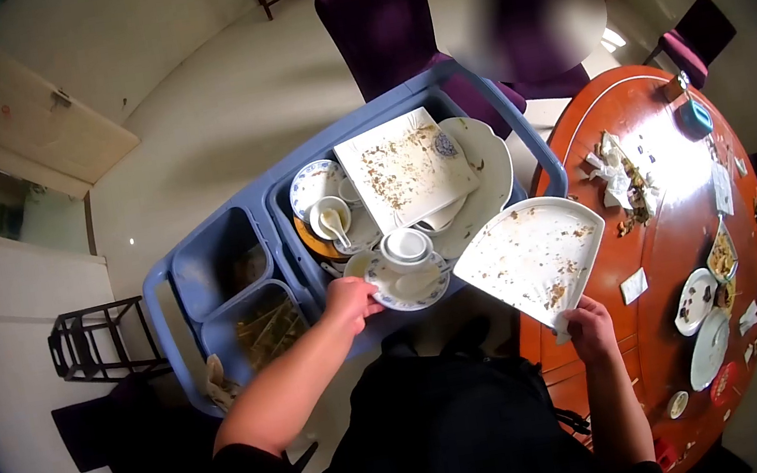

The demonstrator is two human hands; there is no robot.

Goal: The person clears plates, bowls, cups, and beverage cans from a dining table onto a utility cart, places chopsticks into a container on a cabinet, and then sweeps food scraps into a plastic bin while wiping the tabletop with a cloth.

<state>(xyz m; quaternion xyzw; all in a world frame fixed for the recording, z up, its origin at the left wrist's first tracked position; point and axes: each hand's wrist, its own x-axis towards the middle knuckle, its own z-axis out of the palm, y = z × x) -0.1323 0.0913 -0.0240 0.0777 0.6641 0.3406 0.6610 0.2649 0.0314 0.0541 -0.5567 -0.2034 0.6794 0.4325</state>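
My right hand [592, 326] grips the narrow corner of a white fan-shaped plate [529, 258], which is dotted with brown food scraps and tilts beside the blue cart [268, 186]. My left hand [350, 303] is closed on the rim of a small blue-patterned plate [419, 298] at the cart's near edge. Small white cups [406, 246] and a spoon lie on that plate. Behind it, the cart's bin holds a square white plate [399, 175] with scraps, a large white platter [489, 156], a patterned bowl [315, 179] and a small bowl with a white spoon [335, 227].
Two smaller cart bins [221, 260] sit at left, one with food waste [270, 331]. To the right stands a round red-brown table [612, 358] with napkins [619, 176], dirty plates [697, 300] and a teal box [695, 119]. A purple chair [381, 26] stands behind the cart.
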